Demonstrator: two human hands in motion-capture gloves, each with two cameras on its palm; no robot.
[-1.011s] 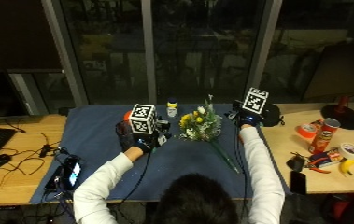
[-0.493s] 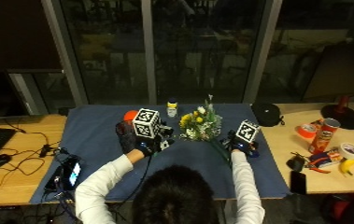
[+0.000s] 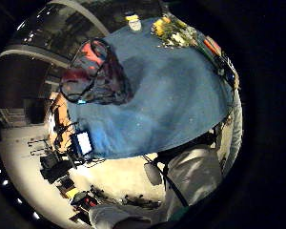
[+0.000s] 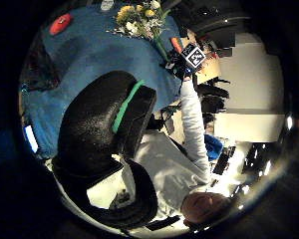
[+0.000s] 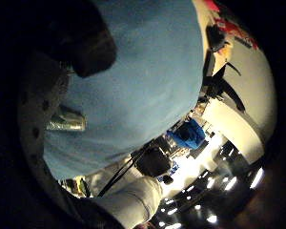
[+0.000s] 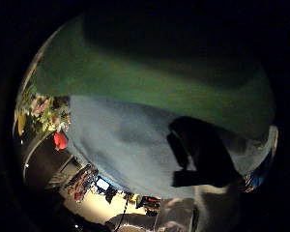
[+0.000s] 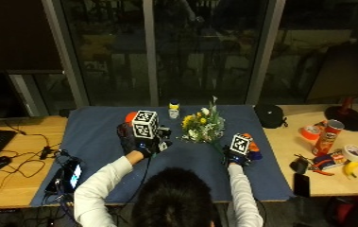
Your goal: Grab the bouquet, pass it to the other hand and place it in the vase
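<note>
Blue cloth [image 7: 103, 142] covers the wooden bench; left of centre the left hand [image 7: 138, 140] hovers, its grip unclear. Mid-frame lies the yellow-and-white flower bouquet [image 7: 203, 126]. Just right, the right hand [image 7: 237, 152] sits at the green stems, grip unclear.

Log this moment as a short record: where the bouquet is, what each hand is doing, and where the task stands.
bouquet: lies on the blue cloth, blooms toward the window, stem running toward the right hand
left hand: over the cloth beside the blooms, apart from them; holds nothing
right hand: down at the stem end; grip not visible
vase: none clearly identifiable
small bottle: upright behind the bouquet
stage: bouquet not yet lifted
</note>
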